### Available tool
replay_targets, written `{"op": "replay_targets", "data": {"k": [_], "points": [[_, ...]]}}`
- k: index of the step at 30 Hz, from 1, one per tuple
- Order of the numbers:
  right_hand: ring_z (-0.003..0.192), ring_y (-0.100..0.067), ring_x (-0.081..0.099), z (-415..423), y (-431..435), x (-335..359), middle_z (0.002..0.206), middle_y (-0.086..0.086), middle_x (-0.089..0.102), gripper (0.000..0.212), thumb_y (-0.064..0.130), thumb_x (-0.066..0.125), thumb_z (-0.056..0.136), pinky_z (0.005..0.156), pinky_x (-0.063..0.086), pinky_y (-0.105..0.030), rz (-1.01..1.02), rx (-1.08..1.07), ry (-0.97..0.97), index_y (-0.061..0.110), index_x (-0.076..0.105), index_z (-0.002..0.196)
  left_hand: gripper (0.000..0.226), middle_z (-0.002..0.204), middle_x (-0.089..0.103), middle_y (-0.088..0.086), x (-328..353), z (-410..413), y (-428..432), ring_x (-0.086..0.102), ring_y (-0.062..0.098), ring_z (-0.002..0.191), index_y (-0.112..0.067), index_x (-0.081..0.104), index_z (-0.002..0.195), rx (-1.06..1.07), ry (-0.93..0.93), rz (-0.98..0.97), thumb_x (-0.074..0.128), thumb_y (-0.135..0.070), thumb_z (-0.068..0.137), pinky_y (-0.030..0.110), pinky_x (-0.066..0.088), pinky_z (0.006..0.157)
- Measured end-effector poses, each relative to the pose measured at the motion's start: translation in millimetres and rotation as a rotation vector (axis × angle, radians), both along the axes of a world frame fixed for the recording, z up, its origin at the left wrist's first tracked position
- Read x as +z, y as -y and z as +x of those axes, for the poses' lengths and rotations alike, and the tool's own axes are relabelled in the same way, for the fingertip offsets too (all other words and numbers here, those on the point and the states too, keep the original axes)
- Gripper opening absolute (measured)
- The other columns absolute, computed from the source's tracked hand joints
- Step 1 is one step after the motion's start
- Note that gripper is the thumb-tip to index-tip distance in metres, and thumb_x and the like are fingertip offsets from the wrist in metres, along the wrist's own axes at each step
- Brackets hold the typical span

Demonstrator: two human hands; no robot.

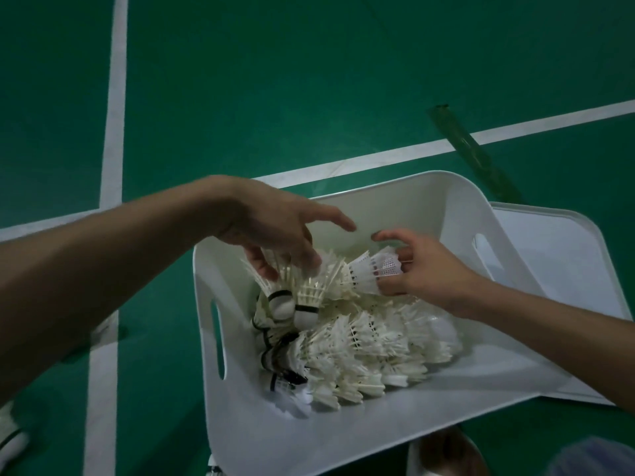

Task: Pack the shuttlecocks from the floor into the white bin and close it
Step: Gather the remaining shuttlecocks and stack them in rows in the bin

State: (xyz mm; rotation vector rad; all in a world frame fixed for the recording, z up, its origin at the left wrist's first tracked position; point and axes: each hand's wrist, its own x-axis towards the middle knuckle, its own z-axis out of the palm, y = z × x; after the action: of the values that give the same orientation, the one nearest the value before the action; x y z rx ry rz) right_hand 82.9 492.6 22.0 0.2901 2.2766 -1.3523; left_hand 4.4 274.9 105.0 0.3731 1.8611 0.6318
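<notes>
Over the white bin (412, 201), left hand (271, 228) pinches shuttlecocks (292, 290) by the skirts; right hand (422, 269) clasps a nested stack (371, 273). Lay both flat on the pile (360, 345); do not crush feathers. Lid (556, 255) lies at 3 o'clock.

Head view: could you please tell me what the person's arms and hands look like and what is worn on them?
The left hand and right hand are bare: no gloves, rings, watch or wristband can be seen. The left forearm and right forearm are uncovered to the picture's edge, so no sleeves show.
</notes>
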Motion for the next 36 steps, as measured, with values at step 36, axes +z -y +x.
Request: {"op": "replay_targets", "data": {"k": [36], "points": [[0.097, -0.015, 0.05, 14.2, -39.5, 35.7, 0.106, 0.002, 0.047, 0.058, 0.019, 0.074, 0.069, 0.076, 0.037, -0.026, 0.371, 0.012, -0.269, 0.043, 0.051, 0.116, 0.099, 0.124, 0.056, 0.022, 10.5, -2.3, -53.0, 0.057, 0.024, 0.079, -0.063, 0.025, 0.134, -0.133, 0.084, 0.018, 0.066, 0.008, 0.078, 0.035, 0.058, 0.067]]}}
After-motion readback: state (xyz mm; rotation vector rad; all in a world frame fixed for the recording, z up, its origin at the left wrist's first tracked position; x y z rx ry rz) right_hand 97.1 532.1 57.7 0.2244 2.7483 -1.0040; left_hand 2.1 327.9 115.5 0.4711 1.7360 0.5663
